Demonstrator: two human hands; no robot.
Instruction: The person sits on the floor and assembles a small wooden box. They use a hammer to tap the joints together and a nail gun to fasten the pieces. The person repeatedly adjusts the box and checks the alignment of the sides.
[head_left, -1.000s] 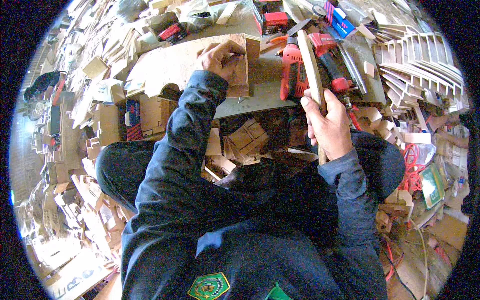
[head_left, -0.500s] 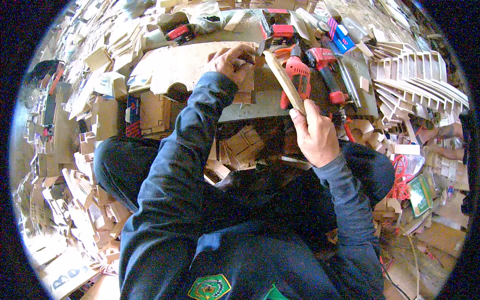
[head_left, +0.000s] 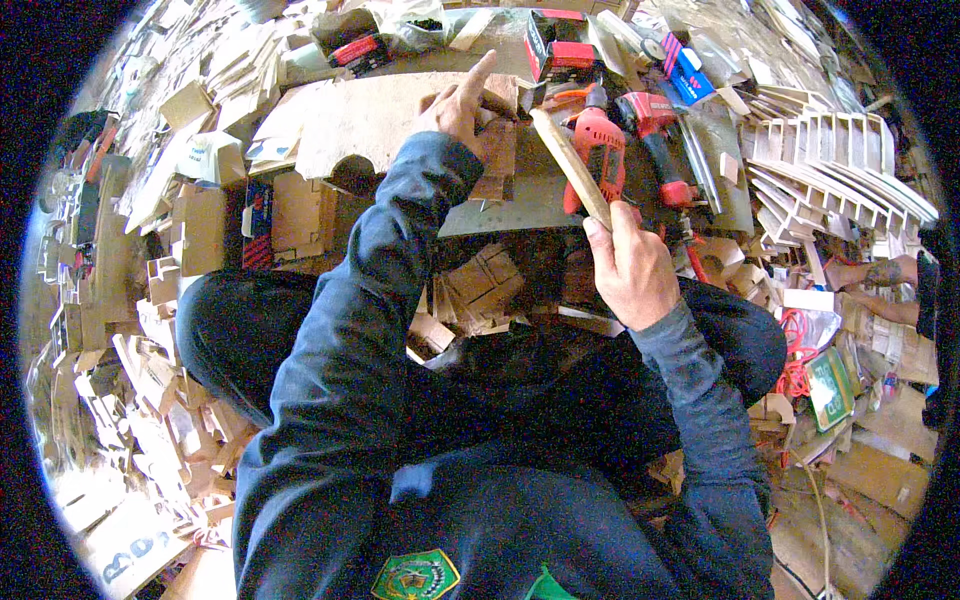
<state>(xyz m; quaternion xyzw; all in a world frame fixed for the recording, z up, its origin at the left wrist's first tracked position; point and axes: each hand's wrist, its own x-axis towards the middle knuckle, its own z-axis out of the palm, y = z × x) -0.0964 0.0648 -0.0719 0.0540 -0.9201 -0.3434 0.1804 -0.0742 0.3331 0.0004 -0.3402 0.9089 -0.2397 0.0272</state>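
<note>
My right hand (head_left: 637,270) is closed round the lower end of the wooden handle of a hammer (head_left: 572,165). The handle slants up and left; its head end shows only as a small dark patch near the board's right edge. My left hand (head_left: 452,108) lies on a light wooden board (head_left: 365,115) with a rounded cutout in its near edge. Its index finger points up and away, apart from the others, which are partly hidden. I see nothing held in it. Just right of the hammer lies a red power drill (head_left: 603,150).
A second red-and-black drill (head_left: 655,150) lies beside the first on a grey work surface (head_left: 560,215). Behind stand a red box (head_left: 560,50) and a blue box (head_left: 687,75). Slatted wooden pieces (head_left: 830,160) are stacked at right, near another person's limbs (head_left: 880,285). Wood offcuts (head_left: 160,370) lie at left.
My left index finger has lifted and straightened from its curled position over the board. The right hand and hammer stay nearly where they were. The view has shifted slightly.
</note>
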